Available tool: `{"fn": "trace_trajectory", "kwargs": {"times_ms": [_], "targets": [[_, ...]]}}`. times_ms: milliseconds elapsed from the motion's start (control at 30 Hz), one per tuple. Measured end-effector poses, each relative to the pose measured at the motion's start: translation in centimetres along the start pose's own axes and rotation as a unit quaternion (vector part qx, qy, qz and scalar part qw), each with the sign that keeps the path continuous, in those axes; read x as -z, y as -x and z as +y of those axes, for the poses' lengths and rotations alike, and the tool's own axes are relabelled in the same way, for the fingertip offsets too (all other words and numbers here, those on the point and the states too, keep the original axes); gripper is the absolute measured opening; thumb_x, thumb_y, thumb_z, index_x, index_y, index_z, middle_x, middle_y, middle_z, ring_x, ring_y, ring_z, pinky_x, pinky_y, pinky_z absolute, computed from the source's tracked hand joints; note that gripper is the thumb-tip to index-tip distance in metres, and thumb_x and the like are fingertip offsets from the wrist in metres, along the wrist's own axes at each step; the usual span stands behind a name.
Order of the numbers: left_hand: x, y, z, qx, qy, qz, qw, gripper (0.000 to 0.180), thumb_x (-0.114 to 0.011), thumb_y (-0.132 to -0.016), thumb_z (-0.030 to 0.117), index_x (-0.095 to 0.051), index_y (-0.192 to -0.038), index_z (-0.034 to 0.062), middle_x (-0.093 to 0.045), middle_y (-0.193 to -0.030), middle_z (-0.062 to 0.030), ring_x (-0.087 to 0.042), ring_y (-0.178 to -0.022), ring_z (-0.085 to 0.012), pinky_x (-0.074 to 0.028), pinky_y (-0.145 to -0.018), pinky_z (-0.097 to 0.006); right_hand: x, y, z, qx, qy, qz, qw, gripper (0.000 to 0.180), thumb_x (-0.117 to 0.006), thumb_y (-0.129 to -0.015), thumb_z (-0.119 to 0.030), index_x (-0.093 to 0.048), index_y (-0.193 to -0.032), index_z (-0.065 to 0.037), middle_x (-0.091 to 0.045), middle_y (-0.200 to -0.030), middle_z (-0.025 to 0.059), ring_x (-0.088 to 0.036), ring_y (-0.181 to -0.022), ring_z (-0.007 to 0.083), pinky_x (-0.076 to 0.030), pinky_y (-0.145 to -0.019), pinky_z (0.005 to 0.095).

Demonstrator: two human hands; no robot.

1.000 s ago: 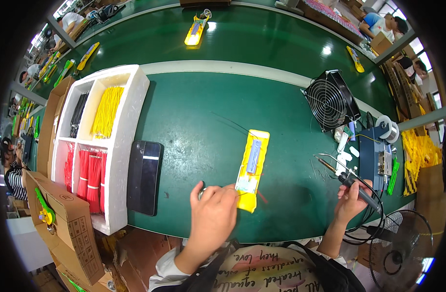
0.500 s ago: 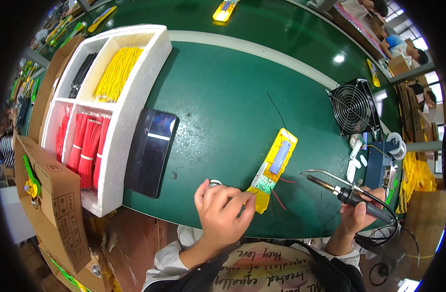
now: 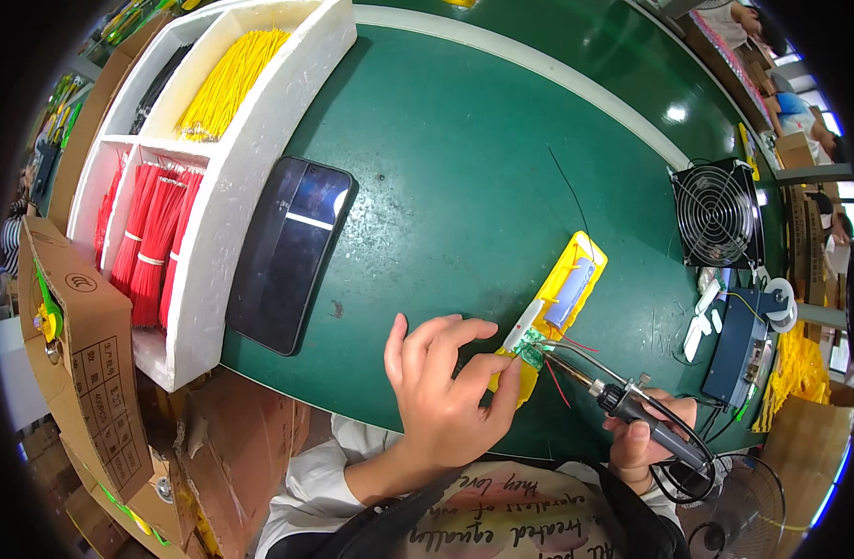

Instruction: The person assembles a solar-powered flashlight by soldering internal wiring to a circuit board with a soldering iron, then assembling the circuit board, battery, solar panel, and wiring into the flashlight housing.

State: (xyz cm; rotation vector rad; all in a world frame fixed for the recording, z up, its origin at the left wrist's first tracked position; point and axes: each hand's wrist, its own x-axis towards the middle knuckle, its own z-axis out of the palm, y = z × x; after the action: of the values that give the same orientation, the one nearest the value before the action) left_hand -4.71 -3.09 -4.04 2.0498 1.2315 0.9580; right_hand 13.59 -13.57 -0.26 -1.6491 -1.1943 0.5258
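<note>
A yellow plastic casing (image 3: 580, 253) lies on the green table, with a blue cylindrical battery (image 3: 570, 294) in its upper part and a small green circuit board (image 3: 529, 348) lower down. Beside the board, my left hand (image 3: 450, 396) has thumb and index finger pinched together at the casing's edge; whatever is between them is too small to make out. A soldering iron (image 3: 646, 416) with a thin curved metal tube along it is gripped in my right hand (image 3: 639, 445). Its tip reaches the board. Red wires (image 3: 559, 384) and a long black wire (image 3: 567, 177) stick out from the casing.
At left stands a white foam box (image 3: 259, 140) of red, yellow and black wires, with a black phone (image 3: 292, 252) beside it. A black fan (image 3: 717, 214), a solder spool (image 3: 781, 305) and a blue-grey box (image 3: 736, 345) are at right. Cardboard boxes (image 3: 82, 345) flank the table's left.
My right hand has brought the soldering iron left, its tip now at the circuit board. My left hand stays at the casing. The whole view has shifted slightly.
</note>
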Motion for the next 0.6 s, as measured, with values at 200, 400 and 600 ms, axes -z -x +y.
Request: {"fn": "trace_trajectory", "kwargs": {"times_ms": [200,400,600], "targets": [[0.2,-0.6,0.5,0.007,-0.002,-0.015,1.000,0.011,-0.074,-0.066,0.008,-0.063,-0.067,0.0110,-0.058,-0.101,-0.0027,-0.052,-0.101,-0.0269,-0.029,-0.098,-0.053,-0.4,0.4,1.0,0.043,-0.078,0.026,0.996,0.040,-0.067,-0.084,-0.030,-0.042,-0.088,0.001,-0.060,-0.058,0.0123,-0.059,-0.049,0.0179,-0.050,-0.047,0.0281],[0.3,-0.9,0.8,0.021,0.000,-0.022,1.000,0.011,-0.072,-0.065,0.007,-0.062,-0.065,0.0106,-0.059,-0.099,-0.0022,-0.052,-0.099,-0.0266,-0.028,-0.098,-0.053,-0.6,0.7,1.1,0.042,-0.070,0.023,0.996,0.044,-0.067,-0.085,-0.030,-0.036,-0.095,0.001,-0.060,-0.060,0.0125,-0.060,-0.049,0.0176,-0.051,-0.047,0.0286],[0.2,-1.0,0.9,0.024,-0.001,-0.024,0.999,0.011,-0.072,-0.065,0.007,-0.062,-0.064,0.0104,-0.060,-0.096,-0.0005,-0.053,-0.097,-0.0262,-0.027,-0.098,-0.053,-1.3,1.0,1.2,-0.001,-0.054,0.086,0.995,0.052,-0.071,-0.079,-0.044,-0.039,-0.089,-0.005,-0.056,-0.063,0.0105,-0.055,-0.044,0.0129,-0.046,-0.040,0.0213]]}}
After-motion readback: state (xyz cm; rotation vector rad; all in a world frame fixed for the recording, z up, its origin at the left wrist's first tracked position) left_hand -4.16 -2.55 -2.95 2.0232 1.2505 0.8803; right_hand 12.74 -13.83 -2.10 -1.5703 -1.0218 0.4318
